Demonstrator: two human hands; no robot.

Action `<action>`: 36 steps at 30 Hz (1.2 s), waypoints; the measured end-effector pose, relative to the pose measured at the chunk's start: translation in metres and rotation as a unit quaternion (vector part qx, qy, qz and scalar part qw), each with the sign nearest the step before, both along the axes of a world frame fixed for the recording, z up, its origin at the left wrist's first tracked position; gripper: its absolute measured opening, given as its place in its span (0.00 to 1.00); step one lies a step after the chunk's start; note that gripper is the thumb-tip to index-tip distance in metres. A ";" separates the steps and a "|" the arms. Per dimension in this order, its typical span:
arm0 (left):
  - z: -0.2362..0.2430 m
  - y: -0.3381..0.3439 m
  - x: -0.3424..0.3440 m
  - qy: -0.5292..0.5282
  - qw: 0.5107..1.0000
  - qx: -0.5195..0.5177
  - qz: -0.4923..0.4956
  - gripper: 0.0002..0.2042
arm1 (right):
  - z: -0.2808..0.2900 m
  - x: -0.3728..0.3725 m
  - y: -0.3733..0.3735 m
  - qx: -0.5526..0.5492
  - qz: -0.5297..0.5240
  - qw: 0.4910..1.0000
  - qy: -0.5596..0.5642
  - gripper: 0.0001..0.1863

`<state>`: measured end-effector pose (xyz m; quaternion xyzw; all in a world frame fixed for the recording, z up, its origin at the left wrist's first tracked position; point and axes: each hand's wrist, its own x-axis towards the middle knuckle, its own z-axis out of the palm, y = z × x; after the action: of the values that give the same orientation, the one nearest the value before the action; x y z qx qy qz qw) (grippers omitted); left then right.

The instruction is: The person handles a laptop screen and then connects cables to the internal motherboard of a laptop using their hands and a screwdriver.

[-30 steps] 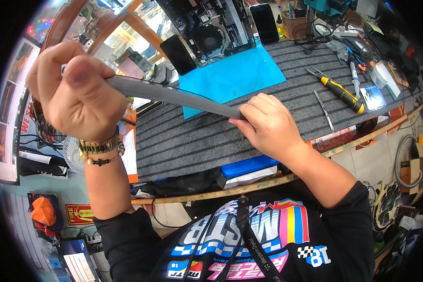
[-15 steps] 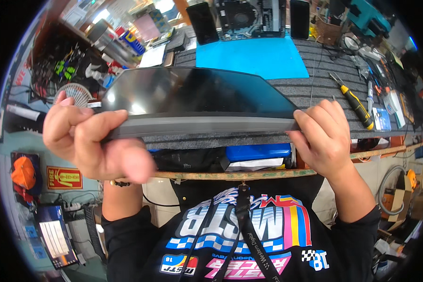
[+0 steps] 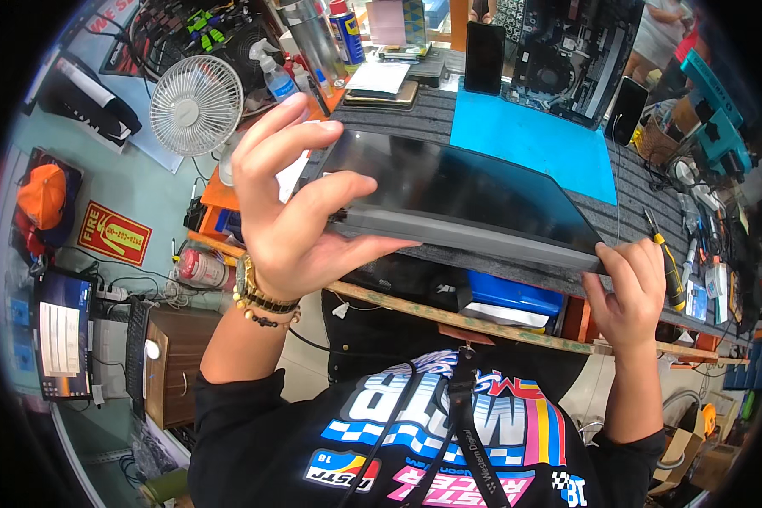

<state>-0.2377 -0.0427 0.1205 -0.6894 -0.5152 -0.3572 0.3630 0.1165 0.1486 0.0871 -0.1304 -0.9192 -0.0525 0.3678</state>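
Note:
A laptop screen [image 3: 474, 190] with a glossy dark face and a grey lower edge is held in the air above the workbench, its right end lower than its left. My right hand [image 3: 628, 292] pinches its right corner between thumb and fingers. Around the left end, my left hand [image 3: 284, 224] is open with its fingers spread. The left thumb reaches along the grey edge and the index finger hovers by the dark face. Whether the left palm touches the screen, I cannot tell.
Behind the screen lies a blue mat [image 3: 538, 148], with an opened laptop body [image 3: 567, 63] standing upright past it. A yellow-and-black screwdriver [image 3: 670, 271] is at the right. To the left stand a white fan [image 3: 196, 103] and a spray bottle [image 3: 278, 78]. A drawer below holds a blue box [image 3: 516, 296].
My left hand has loosened from a curled grip to spread fingers. The screen now slopes down to the right. The whole view has turned, showing more of the left side.

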 end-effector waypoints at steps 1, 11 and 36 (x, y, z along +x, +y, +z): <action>-0.001 0.001 -0.003 -0.004 1.000 0.000 -0.003 0.30 | 0.002 0.000 -0.002 -0.002 -0.006 1.000 0.000 0.26; 0.005 0.013 -0.007 -0.024 0.995 0.008 -0.094 0.26 | -0.015 0.010 -0.019 -0.010 -0.018 0.986 0.164 0.20; -0.077 -0.040 0.030 -0.158 0.976 0.020 -0.151 0.55 | -0.071 -0.032 -0.079 -0.810 0.275 0.410 0.318 0.27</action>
<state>-0.2079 -0.0832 0.0436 -0.6868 -0.4489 -0.5224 0.2322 0.0846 0.0693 0.0163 -0.1151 -0.3382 0.8652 0.3518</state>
